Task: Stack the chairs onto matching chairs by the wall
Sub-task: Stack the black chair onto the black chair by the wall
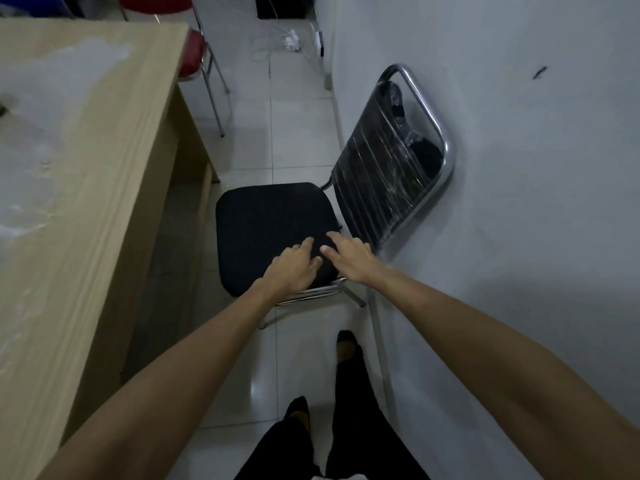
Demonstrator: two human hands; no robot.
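Observation:
A black padded chair (263,223) with a chrome frame stands against the wall on the right. Its backrest (391,161) is wrapped in clear plastic and leans on the wall. Both my hands reach over the near edge of the seat. My left hand (292,268) lies on the cushion with fingers spread. My right hand (349,258) hovers beside it, fingers apart, nearer the backrest. Neither hand holds anything. The chair's chrome legs (322,292) show under the seat's near edge.
A light wooden table (86,168) fills the left side, leaving a narrow tiled aisle (298,133). A red chair (194,53) stands behind the table's far corner. Cables and a power strip (291,43) lie on the floor farther back. The grey wall (519,168) runs along the right.

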